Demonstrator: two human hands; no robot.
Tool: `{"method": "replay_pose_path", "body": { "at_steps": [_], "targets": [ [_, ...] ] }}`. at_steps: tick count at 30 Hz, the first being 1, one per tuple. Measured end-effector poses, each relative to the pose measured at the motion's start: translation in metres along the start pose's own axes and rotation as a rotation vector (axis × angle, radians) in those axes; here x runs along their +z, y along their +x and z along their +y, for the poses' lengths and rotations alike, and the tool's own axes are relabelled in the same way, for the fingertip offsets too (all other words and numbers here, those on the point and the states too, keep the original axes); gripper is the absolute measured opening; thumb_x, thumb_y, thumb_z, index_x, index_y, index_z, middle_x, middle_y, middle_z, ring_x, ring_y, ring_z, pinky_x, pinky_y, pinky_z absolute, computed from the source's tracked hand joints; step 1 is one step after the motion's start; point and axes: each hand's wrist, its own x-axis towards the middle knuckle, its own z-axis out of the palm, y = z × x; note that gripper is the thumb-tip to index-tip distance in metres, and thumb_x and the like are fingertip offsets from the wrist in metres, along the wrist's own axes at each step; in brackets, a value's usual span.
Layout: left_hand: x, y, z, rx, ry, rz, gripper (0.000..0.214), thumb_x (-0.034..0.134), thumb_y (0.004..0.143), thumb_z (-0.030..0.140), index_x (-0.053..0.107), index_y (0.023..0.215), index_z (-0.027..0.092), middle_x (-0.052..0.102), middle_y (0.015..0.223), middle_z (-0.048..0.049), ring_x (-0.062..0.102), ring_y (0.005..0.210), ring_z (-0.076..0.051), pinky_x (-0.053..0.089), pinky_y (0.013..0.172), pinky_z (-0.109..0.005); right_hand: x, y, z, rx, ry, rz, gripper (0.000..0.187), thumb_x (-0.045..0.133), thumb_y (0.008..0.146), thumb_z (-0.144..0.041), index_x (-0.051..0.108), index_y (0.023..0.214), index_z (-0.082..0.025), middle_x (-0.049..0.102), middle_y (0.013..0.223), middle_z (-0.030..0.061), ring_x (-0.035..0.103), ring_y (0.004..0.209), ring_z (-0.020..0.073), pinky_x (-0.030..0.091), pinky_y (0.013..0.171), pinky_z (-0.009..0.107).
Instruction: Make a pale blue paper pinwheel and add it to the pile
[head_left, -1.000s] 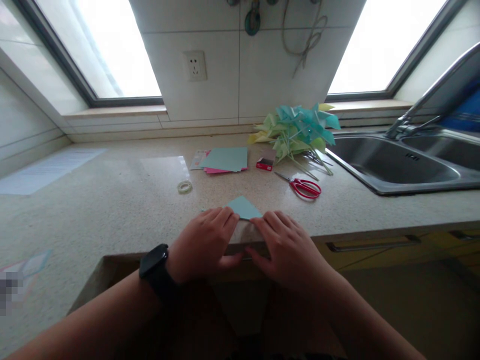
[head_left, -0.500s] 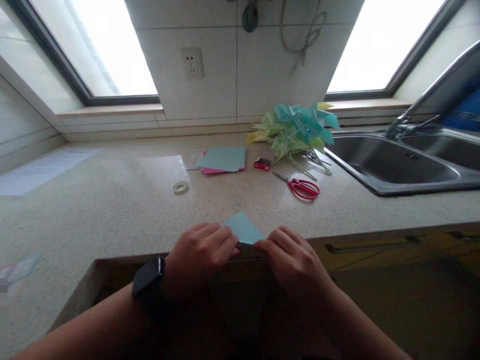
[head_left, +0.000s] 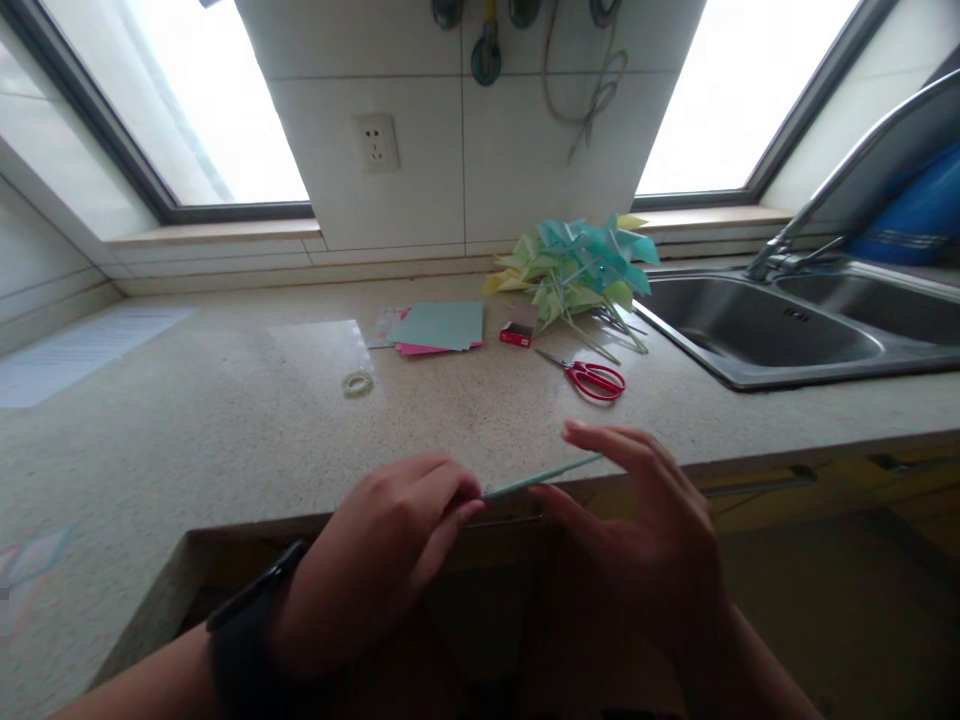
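A folded light blue-green sheet of paper (head_left: 544,478) is held nearly edge-on at the counter's front edge, so it shows as a thin strip. My left hand (head_left: 405,520), with a black watch (head_left: 259,590) at the wrist, pinches the paper's left end between thumb and fingers. The thumb of my right hand (head_left: 645,510) lies at the paper's lower side. Its fingers are stretched out and apart above the sheet, which reaches into the gap between them. The paper's face is hidden.
Behind the hands lie red-handled scissors (head_left: 596,380), a tape roll (head_left: 358,383), a small red box (head_left: 516,333) and stacked coloured paper (head_left: 439,326). Paper pinwheels (head_left: 592,260) are heaped by the sink (head_left: 757,320). Printed sheets (head_left: 90,340) lie at the left.
The paper has turned from showing its face to nearly edge-on. My right hand has moved right and its fingers have spread. My left hand still pinches the paper. The view has shifted slightly.
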Motion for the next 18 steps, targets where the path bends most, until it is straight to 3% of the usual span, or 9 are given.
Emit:
{"method": "replay_pose_path", "body": {
  "at_steps": [3, 7, 10, 18],
  "targets": [
    [0.002, 0.000, 0.004, -0.175, -0.251, -0.026, 0.014, 0.060, 0.096, 0.028, 0.069, 0.090, 0.020, 0.069, 0.084, -0.0001, 0.061, 0.075, -0.016, 0.045, 0.068, -0.027, 0.006, -0.007, -0.006, 0.426, 0.407, 0.080, 0.059, 0.085, 0.077, -0.029, 0.055, 0.128, -0.029, 0.069, 0.111, 0.0035, 0.067, 0.096, 0.0191, 0.055, 0.084, 0.034],
    [0.011, 0.000, 0.006, -0.341, -0.542, -0.049, 0.022, 0.064, 0.092, 0.039, 0.071, 0.088, 0.018, 0.070, 0.078, -0.0010, 0.060, 0.071, -0.016, 0.044, 0.063, -0.026, 0.016, -0.016, -0.016, 0.769, 0.889, -0.230, 0.037, 0.084, 0.078, -0.037, 0.066, 0.107, -0.024, 0.073, 0.094, 0.0020, 0.069, 0.086, 0.0161, 0.056, 0.076, 0.028],
    [0.017, -0.002, 0.008, -0.386, -0.674, -0.086, 0.026, 0.067, 0.090, 0.042, 0.072, 0.088, 0.016, 0.071, 0.079, -0.0026, 0.060, 0.073, -0.016, 0.045, 0.063, -0.026, 0.019, -0.019, -0.022, 0.867, 0.978, -0.354, 0.025, 0.082, 0.080, -0.038, 0.072, 0.093, -0.019, 0.073, 0.085, 0.0021, 0.066, 0.077, 0.0123, 0.052, 0.071, 0.023],
    [0.027, -0.005, 0.005, -0.408, -0.850, -0.174, 0.032, 0.068, 0.088, 0.046, 0.074, 0.092, 0.015, 0.075, 0.087, -0.0061, 0.062, 0.076, -0.018, 0.046, 0.067, -0.027, 0.018, -0.017, -0.022, 0.902, 0.911, -0.390, 0.025, 0.079, 0.082, -0.040, 0.076, 0.085, -0.016, 0.068, 0.074, 0.0006, 0.057, 0.065, 0.0095, 0.045, 0.060, 0.021]
  ]
}}
